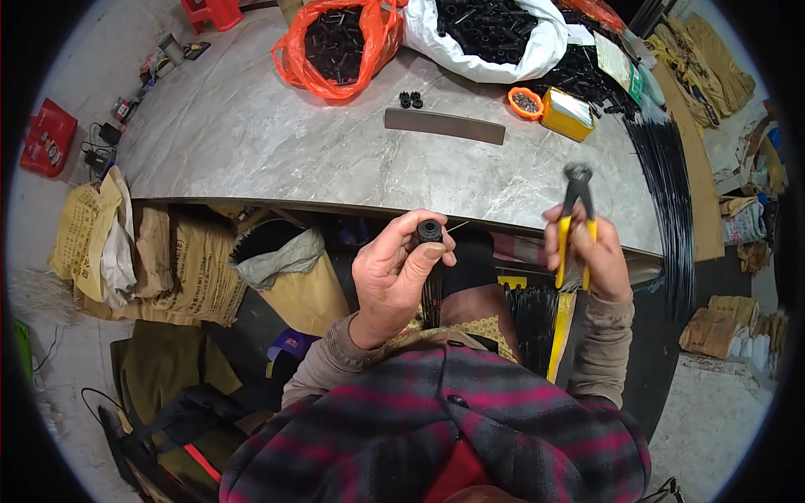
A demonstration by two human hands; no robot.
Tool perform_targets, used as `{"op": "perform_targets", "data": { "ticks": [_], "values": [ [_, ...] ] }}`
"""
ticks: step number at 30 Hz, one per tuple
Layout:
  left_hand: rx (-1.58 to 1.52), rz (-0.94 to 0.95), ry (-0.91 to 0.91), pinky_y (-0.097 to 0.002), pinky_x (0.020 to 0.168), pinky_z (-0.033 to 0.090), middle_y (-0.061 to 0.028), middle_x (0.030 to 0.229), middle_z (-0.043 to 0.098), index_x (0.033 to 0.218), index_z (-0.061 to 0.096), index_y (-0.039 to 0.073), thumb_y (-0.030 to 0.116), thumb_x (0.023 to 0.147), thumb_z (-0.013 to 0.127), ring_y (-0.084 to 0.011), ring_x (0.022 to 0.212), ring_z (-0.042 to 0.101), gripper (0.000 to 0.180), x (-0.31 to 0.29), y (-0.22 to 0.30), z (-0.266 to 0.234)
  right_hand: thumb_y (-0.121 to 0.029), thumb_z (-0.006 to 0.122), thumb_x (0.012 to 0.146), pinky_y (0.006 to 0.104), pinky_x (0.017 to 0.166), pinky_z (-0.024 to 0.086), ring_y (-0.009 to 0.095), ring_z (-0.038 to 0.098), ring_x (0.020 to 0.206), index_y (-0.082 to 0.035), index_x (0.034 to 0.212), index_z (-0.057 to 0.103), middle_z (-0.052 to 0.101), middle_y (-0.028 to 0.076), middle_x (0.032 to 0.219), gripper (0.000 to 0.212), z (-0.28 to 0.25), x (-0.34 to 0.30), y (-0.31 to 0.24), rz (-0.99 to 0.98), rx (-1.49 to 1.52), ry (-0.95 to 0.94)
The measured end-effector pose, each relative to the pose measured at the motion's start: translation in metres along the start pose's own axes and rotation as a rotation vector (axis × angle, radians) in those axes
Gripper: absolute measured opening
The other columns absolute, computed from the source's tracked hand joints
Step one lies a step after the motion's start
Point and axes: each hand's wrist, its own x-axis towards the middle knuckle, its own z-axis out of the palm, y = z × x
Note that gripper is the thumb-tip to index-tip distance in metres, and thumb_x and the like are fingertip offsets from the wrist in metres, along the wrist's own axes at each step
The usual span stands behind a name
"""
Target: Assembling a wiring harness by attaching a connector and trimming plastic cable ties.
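My left hand is closed around a round black hub with a hole in its top, near the table's front edge. A bundle of thin black rods hangs down from the hub toward my lap, much like a folded umbrella frame. A thin wire sticks out to the right beside the fingertips. To the right, my right hand grips the yellow handles of end-cutting pincers. Their dark jaws point up and away, apart from the bundle; whether the jaws meet is blurred.
On the grey table stand a red bag and a white bag of black parts. A flat metal bar, an orange bowl and a yellow box lie nearer. Long black rods overhang the right edge.
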Motion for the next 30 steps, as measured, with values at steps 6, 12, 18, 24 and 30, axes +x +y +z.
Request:
{"op": "perform_targets", "data": {
  "ticks": [6,12,18,24,30],
  "values": [
    [0.093,0.037,0.000,-0.0231,0.069,0.051,-0.0075,0.089,0.063,0.117,0.056,-0.006,0.000,0.096,0.060,-0.0104,0.076,0.061,0.022,-0.008,0.001,0.004,-0.001,0.061,0.091,0.0240,0.071,0.051,0.013,0.063,0.079,0.004,0.119,0.055,0.064,0.009,0.094,0.029,0.068,-0.006,-0.031,-0.038,-0.245,0.000],
    [0.227,0.130,0.025,-0.0230,0.066,0.050,-0.0072,0.088,0.062,0.118,0.057,-0.004,0.001,0.096,0.059,-0.0100,0.074,0.060,0.023,-0.012,0.001,0.007,0.008,0.073,0.081,0.0232,0.077,0.049,0.008,0.058,0.083,0.003,0.117,0.056,0.063,0.012,0.113,0.040,0.103,0.006,-0.023,-0.416,-0.407,0.105],
    [0.382,0.246,0.025,-0.0232,0.063,0.049,-0.0070,0.085,0.062,0.117,0.057,-0.003,0.000,0.094,0.058,-0.0101,0.071,0.060,0.023,-0.011,-0.003,0.002,-0.001,0.080,0.080,0.0229,0.063,0.049,0.007,0.059,0.071,0.004,0.103,0.058,0.061,0.008,0.096,0.033,0.121,0.015,-0.016,-0.487,-0.370,0.101],
    [0.313,0.197,0.022,-0.0232,0.062,0.049,-0.0055,0.082,0.061,0.115,0.057,-0.002,-0.001,0.095,0.057,-0.0096,0.068,0.060,0.021,-0.010,0.002,0.003,0.001,0.075,0.083,0.0263,0.066,0.052,0.014,0.067,0.078,0.003,0.105,0.059,0.066,0.010,0.099,0.028,0.116,0.020,-0.012,-0.633,-0.489,0.079],
    [0.211,0.120,0.000,-0.0222,0.063,0.049,-0.0047,0.082,0.062,0.115,0.057,-0.003,-0.001,0.096,0.056,-0.0087,0.069,0.059,0.019,-0.009,0.002,0.005,0.003,0.069,0.086,0.0290,0.073,0.054,0.019,0.068,0.083,0.003,0.105,0.061,0.066,0.011,0.098,0.021,0.109,0.019,-0.017,-0.617,-0.520,0.036]
  ]
}}
